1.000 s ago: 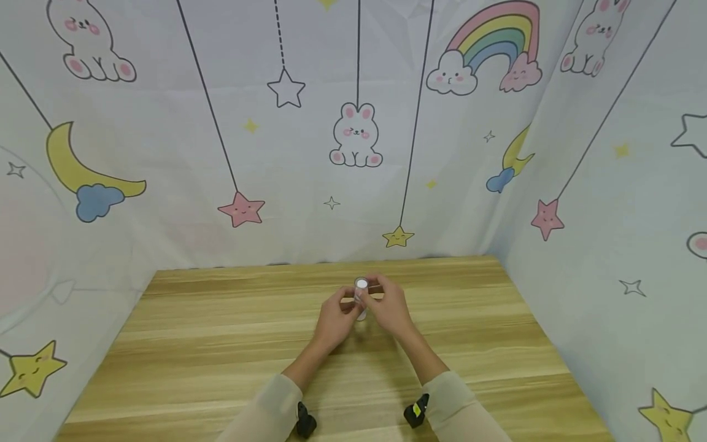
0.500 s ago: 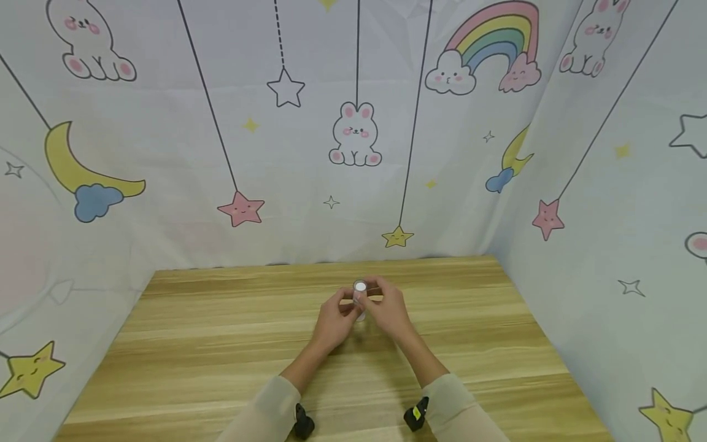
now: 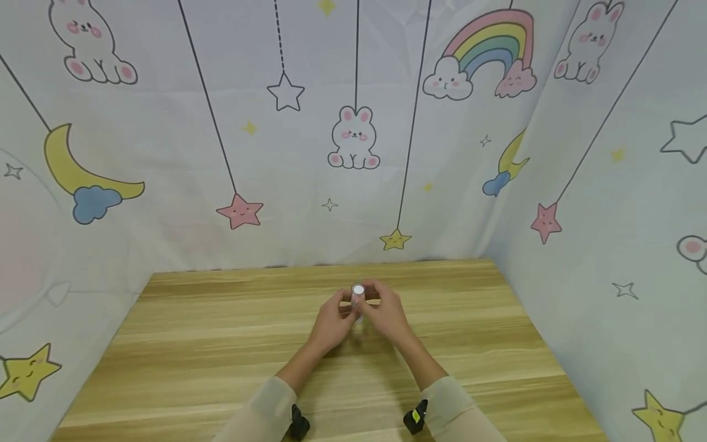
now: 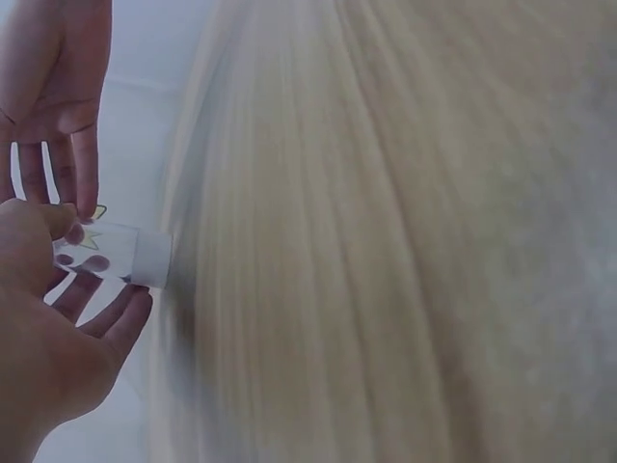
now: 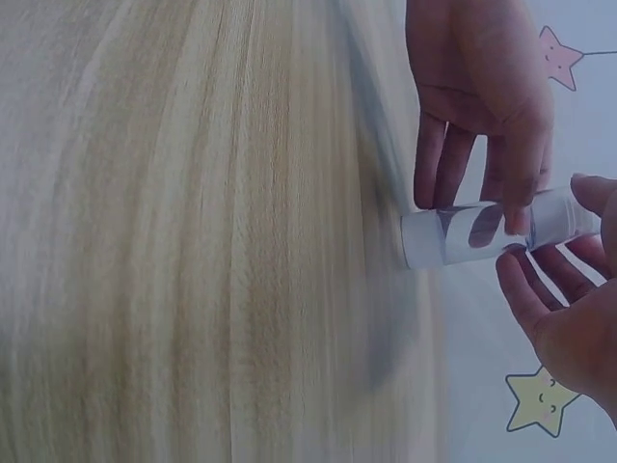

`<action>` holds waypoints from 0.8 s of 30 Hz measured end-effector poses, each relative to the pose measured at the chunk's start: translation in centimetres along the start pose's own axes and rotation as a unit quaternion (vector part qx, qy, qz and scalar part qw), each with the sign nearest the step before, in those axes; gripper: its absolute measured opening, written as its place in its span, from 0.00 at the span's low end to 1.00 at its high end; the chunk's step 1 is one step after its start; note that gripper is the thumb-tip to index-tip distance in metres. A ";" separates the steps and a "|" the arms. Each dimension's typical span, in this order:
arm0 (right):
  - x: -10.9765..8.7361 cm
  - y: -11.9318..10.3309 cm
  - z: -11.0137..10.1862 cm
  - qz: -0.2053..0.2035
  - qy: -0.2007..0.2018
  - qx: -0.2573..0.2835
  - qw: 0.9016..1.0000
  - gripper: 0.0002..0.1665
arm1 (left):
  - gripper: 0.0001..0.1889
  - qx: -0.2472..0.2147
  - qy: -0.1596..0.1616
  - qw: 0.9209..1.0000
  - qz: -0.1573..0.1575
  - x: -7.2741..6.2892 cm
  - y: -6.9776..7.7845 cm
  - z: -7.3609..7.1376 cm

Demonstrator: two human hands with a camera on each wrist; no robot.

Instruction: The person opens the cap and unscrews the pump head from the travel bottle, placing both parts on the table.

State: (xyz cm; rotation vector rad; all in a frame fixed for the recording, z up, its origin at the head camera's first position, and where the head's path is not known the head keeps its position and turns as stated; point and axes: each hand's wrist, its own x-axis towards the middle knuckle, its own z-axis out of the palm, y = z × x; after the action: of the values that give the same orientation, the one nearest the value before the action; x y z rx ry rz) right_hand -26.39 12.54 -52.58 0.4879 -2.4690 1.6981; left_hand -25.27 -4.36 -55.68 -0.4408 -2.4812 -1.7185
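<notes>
Clear cylinder (image 5: pixel 458 236) roughly upright between hands, long axis rising from tabletop (image 3: pixel 221 344). Left hand (image 3: pixel 331 322) curled round lower part, right hand (image 3: pixel 389 313) pinching upper. Neither nearer. Can't tell if base touches.

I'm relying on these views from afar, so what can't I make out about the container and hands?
- Head view: most of the clear container's lower part, behind the fingers.
- Right wrist view: its upper end, behind the right hand, itself cut off by the right edge.
- Left wrist view: its upper end, behind the left hand.
- Both wrist views: whether the white end touches the table; blur hides contact.
</notes>
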 end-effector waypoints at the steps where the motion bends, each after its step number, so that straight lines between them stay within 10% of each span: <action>1: 0.0 0.0 0.0 -0.001 -0.003 -0.003 1.000 0.20 | 0.14 0.003 -0.003 1.000 0.000 0.0 0.1 -0.1; 24: -1.0 0.9 -1.1 0.017 -0.076 -0.045 0.996 0.28 | 0.41 0.093 -0.079 0.992 -0.019 -0.8 1.9 -2.5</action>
State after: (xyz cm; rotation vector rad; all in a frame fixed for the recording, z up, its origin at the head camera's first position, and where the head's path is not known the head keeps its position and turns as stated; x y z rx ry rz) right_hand -25.86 14.10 -53.23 0.5894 -2.6608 1.6092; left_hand -24.21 -6.20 -53.19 -0.5337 -2.7460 -1.4987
